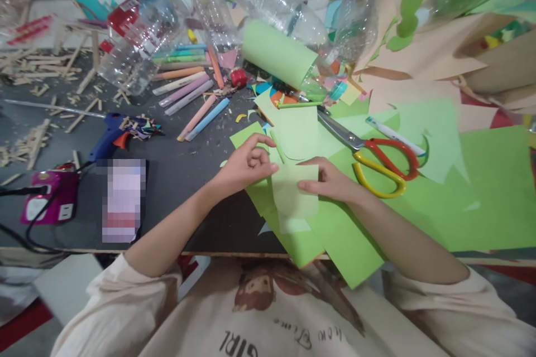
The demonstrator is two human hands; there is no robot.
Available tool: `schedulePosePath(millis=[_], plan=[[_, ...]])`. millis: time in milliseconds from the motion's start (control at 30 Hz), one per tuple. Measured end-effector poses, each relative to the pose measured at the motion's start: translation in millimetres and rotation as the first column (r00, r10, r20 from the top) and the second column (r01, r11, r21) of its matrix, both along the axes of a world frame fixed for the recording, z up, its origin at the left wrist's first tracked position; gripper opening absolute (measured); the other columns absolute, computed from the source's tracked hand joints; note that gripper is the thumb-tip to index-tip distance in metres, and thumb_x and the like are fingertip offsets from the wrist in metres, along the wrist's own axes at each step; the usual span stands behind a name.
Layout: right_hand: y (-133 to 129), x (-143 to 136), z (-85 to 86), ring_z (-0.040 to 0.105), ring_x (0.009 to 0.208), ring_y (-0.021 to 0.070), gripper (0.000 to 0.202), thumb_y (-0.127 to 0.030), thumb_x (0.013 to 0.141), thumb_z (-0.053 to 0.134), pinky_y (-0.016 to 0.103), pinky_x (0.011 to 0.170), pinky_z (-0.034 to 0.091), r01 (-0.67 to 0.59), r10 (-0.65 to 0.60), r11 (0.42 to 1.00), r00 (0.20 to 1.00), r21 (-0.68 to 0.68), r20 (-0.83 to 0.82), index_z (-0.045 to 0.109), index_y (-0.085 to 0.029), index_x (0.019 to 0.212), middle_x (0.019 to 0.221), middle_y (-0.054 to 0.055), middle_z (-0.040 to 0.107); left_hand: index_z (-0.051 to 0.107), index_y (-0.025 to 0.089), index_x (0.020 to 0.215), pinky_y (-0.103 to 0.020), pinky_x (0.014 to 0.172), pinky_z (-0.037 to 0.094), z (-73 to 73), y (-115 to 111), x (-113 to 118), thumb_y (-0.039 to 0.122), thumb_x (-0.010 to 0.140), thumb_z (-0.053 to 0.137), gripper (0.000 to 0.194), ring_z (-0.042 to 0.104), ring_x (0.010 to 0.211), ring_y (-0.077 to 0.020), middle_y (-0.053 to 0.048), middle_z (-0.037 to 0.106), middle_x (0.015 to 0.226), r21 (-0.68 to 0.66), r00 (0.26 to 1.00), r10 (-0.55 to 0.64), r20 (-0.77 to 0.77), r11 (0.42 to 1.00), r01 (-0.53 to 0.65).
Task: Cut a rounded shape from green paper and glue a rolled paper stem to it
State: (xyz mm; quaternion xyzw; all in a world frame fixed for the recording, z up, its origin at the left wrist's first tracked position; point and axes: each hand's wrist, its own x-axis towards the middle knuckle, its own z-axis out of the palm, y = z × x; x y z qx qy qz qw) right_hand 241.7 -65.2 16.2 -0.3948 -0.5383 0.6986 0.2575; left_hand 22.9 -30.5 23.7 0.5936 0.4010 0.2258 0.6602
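Note:
My right hand (330,178) pinches a small pale green paper piece (295,192) by its right side, thumb on top and fingers behind. To its left is my left hand (249,163), with the index finger stretched out, the other fingers loosely curled and the thumb tip by the paper's upper left corner. Close to its fingertips lies a thin green strip (277,148); I cannot tell whether they touch. Another pale green paper piece (299,128) lies just beyond. Scissors (355,145) with one red and one yellow handle rest right of my hands on green sheets (494,189).
A blue glue gun (109,133), a phone (123,201) and a magenta box (50,198) with cables are at left. Colored markers (186,89), wood scraps (37,72) and clear plastic bottles (138,44) lie farther back. A green paper-wrapped bottle (278,53) lies beyond my hands.

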Motion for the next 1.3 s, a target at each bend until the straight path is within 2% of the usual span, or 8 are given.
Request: schedulePosePath(millis=[200, 333, 467, 667, 800, 900, 1100, 1300], plan=[[1, -1, -2.1, 0.043, 0.046, 0.0080, 0.038, -0.051, 0.073, 0.073, 0.021, 0.043, 0.035, -0.131, 0.129, 0.991, 0.990, -0.037, -0.057, 0.063, -0.016, 0.065, 0.051, -0.004, 0.054, 0.063, 0.018, 0.077, -0.022, 0.047, 0.022, 9.5, -5, 7, 0.049, 0.073, 0.071, 0.032, 0.029, 0.049, -0.0064, 0.007, 0.040, 0.057, 0.063, 0.986, -0.101, -0.132, 0.992, 0.110], [5, -2, -11.3, 0.047, 0.041, 0.0112, 0.062, -0.076, 0.080, 0.049, 0.026, 0.043, 0.042, 0.113, -0.126, 0.987, 0.985, -0.116, -0.113, 0.056, -0.019, 0.055, 0.046, -0.001, 0.051, 0.058, 0.018, 0.070, -0.021, 0.045, 0.025, 7.0, -5, 8, 0.050, 0.072, 0.071, 0.035, 0.038, 0.049, -0.0061, 0.004, 0.051, 0.059, 0.036, 0.994, 0.059, -0.087, 0.998, -0.056], [8, -4, -15.3, 0.053, 0.043, 0.0133, 0.052, -0.069, 0.083, 0.049, 0.027, 0.041, 0.044, 0.379, -0.383, 0.923, 0.922, -0.061, -0.061, 0.058, -0.021, 0.067, 0.052, -0.001, 0.056, 0.052, 0.020, 0.080, -0.019, 0.037, 0.022, 1.1, 1, 5, 0.049, 0.067, 0.077, 0.040, 0.038, 0.038, -0.0046, 0.009, 0.049, 0.049, -0.154, 0.956, 0.291, 0.027, 0.946, -0.284], [-1, -13, -6.8, 0.046, 0.045, 0.0057, 0.036, -0.050, 0.076, 0.072, 0.021, 0.041, 0.039, 0.101, -0.101, 0.991, 0.995, 0.085, -0.005, 0.061, -0.017, 0.083, 0.070, -0.002, 0.062, 0.046, 0.020, 0.095, -0.016, 0.037, 0.031, 0.9, 0, 9, 0.044, 0.067, 0.080, 0.050, 0.052, 0.038, -0.0065, 0.006, 0.064, 0.055, -0.222, 0.948, 0.297, 0.112, 0.938, -0.267], [-4, -13, -6.1, 0.042, 0.041, 0.0068, 0.056, -0.073, 0.075, 0.061, 0.023, 0.038, 0.031, 0.170, -0.169, 0.985, 0.983, 0.015, -0.073, 0.059, -0.018, 0.070, 0.060, -0.002, 0.058, 0.045, 0.020, 0.104, -0.019, 0.046, 0.045, -0.1, -9, 15, 0.042, 0.068, 0.080, 0.055, 0.064, 0.050, -0.0118, 0.003, 0.069, 0.063, -0.182, 0.978, 0.190, 0.081, 0.968, -0.173], [-5, -12, -6.9, 0.041, 0.039, 0.0087, 0.062, -0.076, 0.082, 0.050, 0.025, 0.041, 0.030, 0.212, -0.213, 0.977, 0.977, -0.031, -0.001, 0.059, -0.018, 0.062, 0.045, -0.003, 0.050, 0.046, 0.019, 0.116, -0.023, 0.051, 0.051, -3.8, -13, 16, 0.041, 0.073, 0.076, 0.057, 0.070, 0.062, -0.0166, -0.001, 0.072, 0.074, -0.167, 0.989, 0.140, 0.046, 0.977, -0.130], [-5, -14, -3.7, 0.050, 0.048, 0.0111, 0.058, -0.071, 0.082, 0.055, 0.027, 0.052, 0.041, 0.205, -0.204, 0.979, 0.978, -0.003, 0.047, 0.063, -0.018, 0.061, 0.050, -0.001, 0.055, 0.051, 0.020, 0.117, -0.024, 0.058, 0.053, -5.0, -12, 9, 0.045, 0.078, 0.070, 0.050, 0.068, 0.060, -0.0147, 0.001, 0.070, 0.072, -0.042, 0.992, 0.110, -0.064, 0.993, -0.113], [-3, -14, -6.8, 0.053, 0.047, 0.0117, 0.056, -0.068, 0.081, 0.060, 0.027, 0.052, 0.045, 0.282, -0.285, 0.957, 0.958, -0.072, -0.034, 0.066, -0.017, 0.058, 0.055, 0.002, 0.063, 0.064, 0.019, 0.101, -0.028, 0.079, 0.052, 42.8, -1, -23, 0.051, 0.085, 0.060, 0.035, 0.068, 0.081, -0.0167, -0.004, 0.074, 0.092, 0.368, 0.915, 0.312, -0.256, 0.907, -0.206]])
